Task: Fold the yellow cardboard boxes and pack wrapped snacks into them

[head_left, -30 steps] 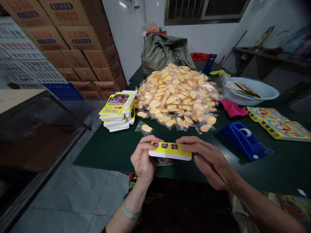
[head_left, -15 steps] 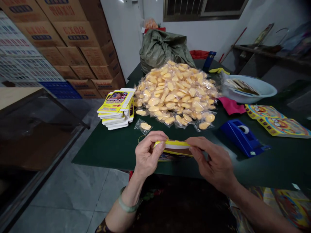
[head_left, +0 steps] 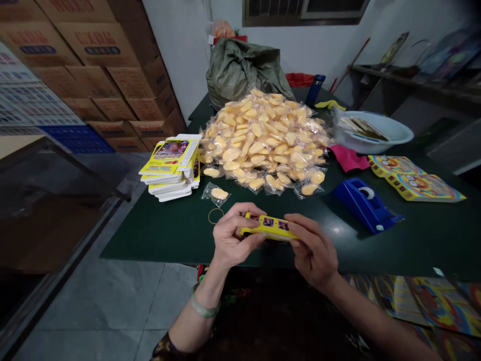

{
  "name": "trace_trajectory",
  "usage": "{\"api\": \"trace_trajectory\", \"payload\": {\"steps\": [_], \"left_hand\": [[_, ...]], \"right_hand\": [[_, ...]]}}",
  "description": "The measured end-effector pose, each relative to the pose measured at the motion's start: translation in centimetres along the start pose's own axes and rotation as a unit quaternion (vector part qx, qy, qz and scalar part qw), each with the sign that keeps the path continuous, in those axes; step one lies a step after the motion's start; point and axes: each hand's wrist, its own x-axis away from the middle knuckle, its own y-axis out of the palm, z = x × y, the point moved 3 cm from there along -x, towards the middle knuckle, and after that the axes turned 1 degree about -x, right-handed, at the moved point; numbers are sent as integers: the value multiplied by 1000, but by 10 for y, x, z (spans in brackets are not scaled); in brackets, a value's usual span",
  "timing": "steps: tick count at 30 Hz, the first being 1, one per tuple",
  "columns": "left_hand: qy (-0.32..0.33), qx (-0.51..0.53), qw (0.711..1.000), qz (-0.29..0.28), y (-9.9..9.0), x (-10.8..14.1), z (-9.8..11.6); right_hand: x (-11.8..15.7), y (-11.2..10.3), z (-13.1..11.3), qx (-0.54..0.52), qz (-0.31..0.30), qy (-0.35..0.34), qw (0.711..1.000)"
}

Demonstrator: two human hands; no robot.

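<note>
Between my two hands is a yellow cardboard box [head_left: 276, 227], its narrow side with small printed pictures turned up. My left hand [head_left: 235, 233] grips its left end, fingers over the top and thumb on the near edge. At the right end, my right hand [head_left: 313, 245] pinches the box between fingers and thumb. Just beyond the box lie a thin rubber band [head_left: 215, 216] and one wrapped yellow oval piece [head_left: 219, 193]. A big heap of such wrapped pieces [head_left: 263, 140] rises behind them. Flat yellow cartons [head_left: 171, 168] are stacked to the left.
On the right stand a blue tape dispenser [head_left: 366, 205], printed yellow boxes [head_left: 421, 185], a pink cloth [head_left: 349, 159] and a pale blue basin [head_left: 394, 133]. A green sack [head_left: 244, 70] sits behind the heap. More printed packaging [head_left: 424, 301] lies at lower right. Brown cartons [head_left: 97, 50] are piled at left.
The box's end, earlier showing a pale and brown opening between my fingers, now shows a flat yellow printed side. Both hands have shifted their hold around it, and the view has turned slightly.
</note>
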Motion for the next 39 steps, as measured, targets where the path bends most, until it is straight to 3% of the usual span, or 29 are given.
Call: {"api": "trace_trajectory", "payload": {"steps": [6, 12, 18, 22, 23, 25, 28, 29, 30, 31, 35, 39], "left_hand": [[26, -180, 980, -78, 6, -8, 6], [47, -238, 969, -41, 15, -5, 8], [51, -205, 977, -19, 12, -5, 8], [48, -186, 978, -77, 5, -6, 11], [51, -197, 976, -73, 4, -5, 12], [60, -247, 967, -19, 1, -3, 13], [85, -346, 930, 95, 6, 3, 12], [95, -370, 917, 111, 11, 5, 11], [104, -389, 909, 110, 16, 6, 10], [113, -401, 903, 102, 21, 6, 8], [117, -394, 906, 103, 25, 3, 2], [118, -379, 912, 105, 18, -2, 0]], "right_hand": [[-3, 4, 3, -6, 14, -2, 1000], [12, 16, 0, 27, 36, 13, 999], [16, 23, 4, -8, 53, -7, 999], [11, 1, 11, -67, -48, 3, 997], [10, -11, 20, -50, -68, 33, 996], [12, -48, 50, 33, -47, 124, 991], [18, -124, 111, 170, 76, 270, 945], [20, -146, 132, 193, 84, 321, 923], [26, -163, 155, 192, 43, 444, 874], [27, -177, 172, 176, 12, 487, 855], [30, -194, 210, 68, -102, 601, 790], [34, -190, 217, 1, -101, 672, 733]]}}
